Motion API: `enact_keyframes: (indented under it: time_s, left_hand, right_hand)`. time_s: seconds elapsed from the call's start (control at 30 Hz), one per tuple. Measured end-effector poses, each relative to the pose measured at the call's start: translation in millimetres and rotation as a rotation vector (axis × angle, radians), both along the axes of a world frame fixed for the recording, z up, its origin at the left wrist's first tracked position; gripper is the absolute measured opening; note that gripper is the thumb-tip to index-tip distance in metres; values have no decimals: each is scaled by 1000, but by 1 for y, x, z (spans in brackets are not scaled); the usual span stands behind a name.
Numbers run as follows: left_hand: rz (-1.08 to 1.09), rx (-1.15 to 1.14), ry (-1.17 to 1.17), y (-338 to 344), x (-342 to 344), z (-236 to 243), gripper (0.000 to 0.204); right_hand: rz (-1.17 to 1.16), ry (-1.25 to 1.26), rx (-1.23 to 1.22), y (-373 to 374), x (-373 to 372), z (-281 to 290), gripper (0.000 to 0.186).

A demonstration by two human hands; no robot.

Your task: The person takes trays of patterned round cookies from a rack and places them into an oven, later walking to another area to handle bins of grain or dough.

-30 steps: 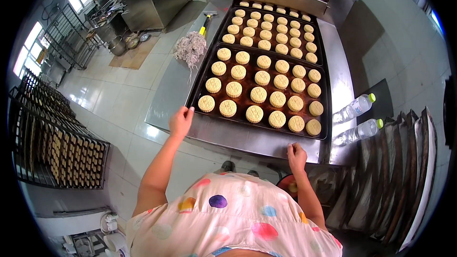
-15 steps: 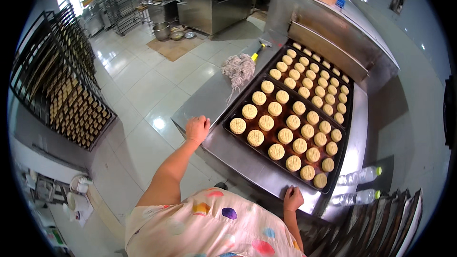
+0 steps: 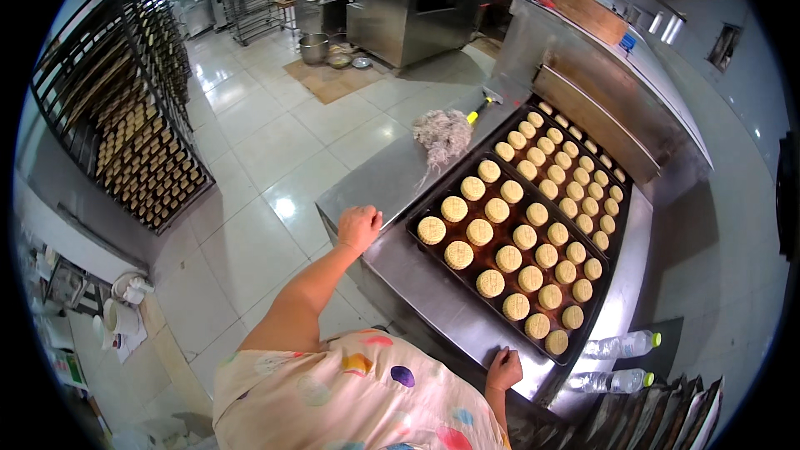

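My left hand (image 3: 360, 228) rests with curled fingers on the left front corner of a metal table (image 3: 433, 287); nothing shows in it. At the table's front edge, further right, my right hand (image 3: 503, 369) is also closed, with nothing visible in it. Between and beyond my hands lies a dark baking tray (image 3: 500, 318) bearing rows of round, pale yellow pastries with patterned tops. Neither hand touches the tray. A second tray of pastries (image 3: 575, 190) sits directly behind it, its far end by a metal flap (image 3: 596, 121).
A grey rag mop head (image 3: 443, 135) and a yellow-handled scraper (image 3: 483, 107) lie on the table's left side. Two clear bottles (image 3: 621, 345) lie at the right. Upright dark trays (image 3: 667, 412) stand near my right side. A loaded rack (image 3: 125, 108) stands far left.
My view has turned a little, so the scene sits further right in the picture. Both hands stay closed at the table's edge; the trays and pastries look unmoved on the table.
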State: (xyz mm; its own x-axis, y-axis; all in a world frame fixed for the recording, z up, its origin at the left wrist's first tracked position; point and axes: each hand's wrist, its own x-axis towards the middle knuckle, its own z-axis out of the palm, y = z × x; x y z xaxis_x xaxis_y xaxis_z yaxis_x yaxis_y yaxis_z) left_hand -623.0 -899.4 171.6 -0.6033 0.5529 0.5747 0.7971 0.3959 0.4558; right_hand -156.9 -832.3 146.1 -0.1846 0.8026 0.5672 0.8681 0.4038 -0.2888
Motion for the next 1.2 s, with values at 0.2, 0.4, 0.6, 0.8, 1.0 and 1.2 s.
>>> enact_keyframes:
  time_s: [0.2,0.4,0.6,0.8,1.0,1.2]
  left_hand:
    - [-22,33,23,6,-1,-11,24]
    - [-6,2,15,-5,4,-5,21]
    - [0,40,36,-6,6,-5,22]
    - [5,-1,19,-3,8,-4,22]
    - [-12,-9,7,-5,10,-1,22]
    - [-23,-23,21,-1,12,-7,22]
  right_hand:
    - [-56,-18,-11,-10,12,-12,27]
    - [-50,-30,35,-9,10,-11,31]
    - [-131,-56,-350,-10,18,-5,25]
    - [-22,-5,22,-13,13,-7,28]
    - [10,-10,16,-16,12,-2,27]
    - [25,-1,-8,-31,11,6,26]
